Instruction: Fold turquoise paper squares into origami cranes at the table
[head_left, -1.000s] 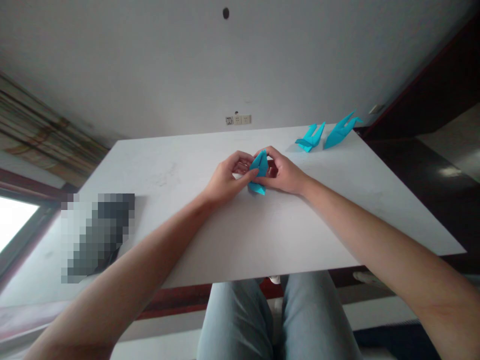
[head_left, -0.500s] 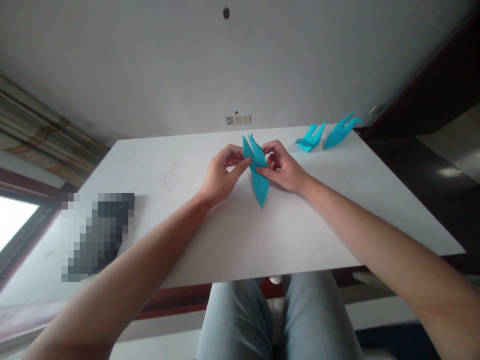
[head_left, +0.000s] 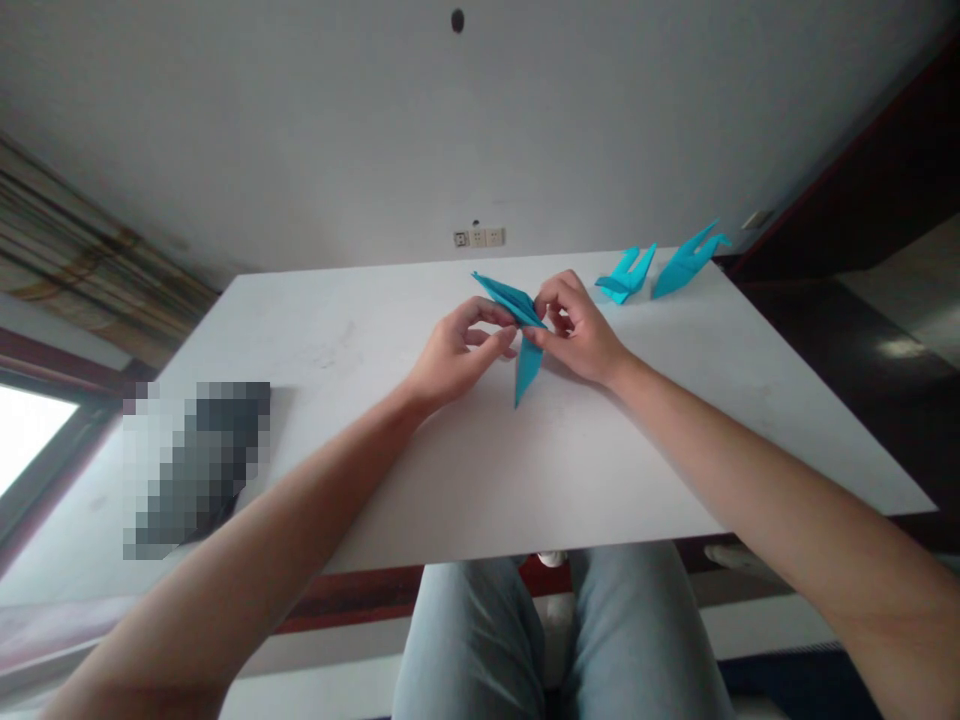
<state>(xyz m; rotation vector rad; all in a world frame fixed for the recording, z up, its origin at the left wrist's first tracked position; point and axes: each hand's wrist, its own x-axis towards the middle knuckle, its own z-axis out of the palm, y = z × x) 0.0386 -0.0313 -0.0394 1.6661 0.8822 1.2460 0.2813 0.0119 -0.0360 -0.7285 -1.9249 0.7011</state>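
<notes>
Between both hands, just above the white table [head_left: 450, 480], is a folded blue paper crane [head_left: 529, 368]. One long pointed flap hangs down toward me, while narrow layers point up and to the left. My left hand [head_left: 466, 350] pinches the paper from the left, thumb and fingertips at its middle. From the right, my right hand [head_left: 577, 325] grips the same middle part, its thumb in front and other fingers curled behind. The fingertips partly cover the folds there.
At the table's far right corner stand two finished-looking blue paper cranes, a smaller one [head_left: 624, 280] and a larger one [head_left: 686, 265]. A dark, pixelated object [head_left: 202, 465] lies at the left. Behind the table rises a wall with sockets [head_left: 480, 238].
The blue paper crane has been turned in my hands: its upper points now lean left and its layers show edge-on. Both hands keep hold and stay nearly in place.
</notes>
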